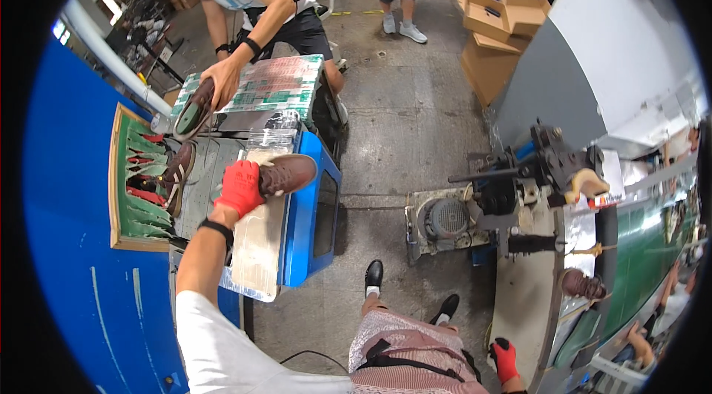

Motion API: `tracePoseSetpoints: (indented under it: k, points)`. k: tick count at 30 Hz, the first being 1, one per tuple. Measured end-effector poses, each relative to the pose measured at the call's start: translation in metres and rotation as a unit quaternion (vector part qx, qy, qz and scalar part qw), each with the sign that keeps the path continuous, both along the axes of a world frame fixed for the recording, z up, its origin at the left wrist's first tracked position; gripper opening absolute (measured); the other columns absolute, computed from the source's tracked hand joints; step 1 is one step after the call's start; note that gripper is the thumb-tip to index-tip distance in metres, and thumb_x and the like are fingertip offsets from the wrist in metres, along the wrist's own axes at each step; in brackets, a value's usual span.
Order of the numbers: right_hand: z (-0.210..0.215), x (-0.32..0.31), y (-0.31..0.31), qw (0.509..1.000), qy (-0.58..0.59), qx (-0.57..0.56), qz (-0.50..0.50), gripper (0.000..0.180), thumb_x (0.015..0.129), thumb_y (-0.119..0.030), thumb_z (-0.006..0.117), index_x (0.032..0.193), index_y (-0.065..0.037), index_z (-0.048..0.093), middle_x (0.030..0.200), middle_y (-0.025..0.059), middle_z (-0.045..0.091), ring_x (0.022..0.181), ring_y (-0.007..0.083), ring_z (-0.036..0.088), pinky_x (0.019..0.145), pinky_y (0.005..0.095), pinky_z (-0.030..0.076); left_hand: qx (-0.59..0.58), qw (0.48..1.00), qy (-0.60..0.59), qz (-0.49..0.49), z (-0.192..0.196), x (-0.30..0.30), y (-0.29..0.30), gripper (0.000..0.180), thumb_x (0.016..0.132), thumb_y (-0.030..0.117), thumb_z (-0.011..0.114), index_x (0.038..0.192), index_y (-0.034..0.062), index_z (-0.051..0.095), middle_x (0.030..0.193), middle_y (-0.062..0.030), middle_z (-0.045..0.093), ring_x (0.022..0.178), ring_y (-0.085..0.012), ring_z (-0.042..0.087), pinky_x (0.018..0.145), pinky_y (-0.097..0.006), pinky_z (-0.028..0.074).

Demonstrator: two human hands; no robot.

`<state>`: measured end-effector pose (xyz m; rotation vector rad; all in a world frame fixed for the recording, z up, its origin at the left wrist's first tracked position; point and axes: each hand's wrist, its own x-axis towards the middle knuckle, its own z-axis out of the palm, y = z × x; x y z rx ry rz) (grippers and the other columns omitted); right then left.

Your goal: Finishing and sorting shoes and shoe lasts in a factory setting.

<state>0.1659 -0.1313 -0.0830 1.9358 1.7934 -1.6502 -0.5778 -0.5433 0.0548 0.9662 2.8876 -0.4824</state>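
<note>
My left hand [239, 186], in a red glove, was clenched around the heel end of a brown shoe [285, 174], holding it over the plastic-covered top of the blue machine [308, 223] at the left of the scene. My right hand [504, 358], also red-gloved, hung low at the near right beside the edge of a grey work surface [523, 298]; I could not tell whether it was curled or released. Just left of the held shoe, another brown shoe [176, 174] lay against the green-toothed tray [133, 201]. Farther off, a co-worker's hand [222, 81] gripped a third shoe [194, 108] above that tray. To the right stood a dark clamp mechanism [545, 164] over a motor [443, 217], and cardboard boxes [497, 31] sat far across the floor.
</note>
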Motion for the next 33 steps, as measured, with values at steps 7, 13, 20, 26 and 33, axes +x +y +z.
tracePoseSetpoints:
  k: [7, 13, 20, 26, 33]
  points:
    - [0.008, -0.12, 0.056, 0.912, 0.272, -0.306, -0.04, 0.037, 0.102, -0.028, 0.055, 0.131, -0.005, 0.055, 0.124, 0.0125, 0.064, 0.118, 0.0237, 0.061, 0.098, 0.0398, 0.051, 0.253, 0.951, -0.021, -0.176, 0.061, 0.215, 0.153, 0.07, 0.053, 0.025, 0.085, 0.112, 0.0032, 0.056, 0.104, -0.0149, 0.059, 0.099, -0.0365, 0.056, 0.082, -0.048, 0.045]
    - [0.086, -0.138, 0.096, 0.649, 0.439, -0.621, -0.02, 0.069, 0.1, -0.059, 0.045, 0.149, -0.011, 0.044, 0.141, 0.0076, 0.055, 0.127, 0.024, 0.053, 0.11, 0.0366, 0.041, 0.312, 0.866, -0.029, -0.389, 0.088, 0.419, 0.305, 0.049, 0.068, 0.016, 0.068, 0.116, 0.0057, 0.061, 0.116, -0.0158, 0.062, 0.111, -0.0365, 0.059, 0.09, -0.051, 0.047]
    - [0.127, -0.034, 0.169, 0.856, 0.333, -0.38, -0.11, 0.062, 0.102, -0.041, 0.051, 0.152, -0.009, 0.037, 0.138, 0.0098, 0.054, 0.12, 0.0196, 0.056, 0.104, 0.0344, 0.045, 0.353, 0.858, -0.054, -0.369, 0.046, 0.55, 0.397, 0.049, 0.077, 0.015, 0.063, 0.126, 0.0068, 0.06, 0.131, -0.0259, 0.054, 0.12, -0.0449, 0.053, 0.104, -0.054, 0.042]
    - [0.175, -0.061, 0.211, 0.87, 0.482, 0.054, 0.092, 0.082, 0.093, -0.02, 0.066, 0.157, -0.001, 0.017, 0.141, 0.014, 0.05, 0.126, 0.0233, 0.053, 0.106, 0.0353, 0.043, 0.408, 0.852, -0.2, -0.26, -0.001, 0.56, 0.467, 0.095, 0.06, 0.015, 0.08, 0.141, -0.0096, 0.036, 0.144, -0.0373, 0.034, 0.132, -0.0536, 0.037, 0.11, -0.056, 0.036]
    - [0.212, -0.13, 0.226, 0.839, 0.264, 0.359, 0.311, 0.104, 0.08, -0.027, 0.078, 0.156, 0.004, 0.013, 0.143, 0.0265, 0.049, 0.133, 0.0341, 0.05, 0.108, 0.0408, 0.041, 0.531, 0.817, -0.189, -0.119, -0.049, 0.547, 0.512, 0.097, 0.078, 0.029, 0.074, 0.146, -0.0155, 0.021, 0.148, -0.04, 0.027, 0.138, -0.0529, 0.031, 0.115, -0.054, 0.028]
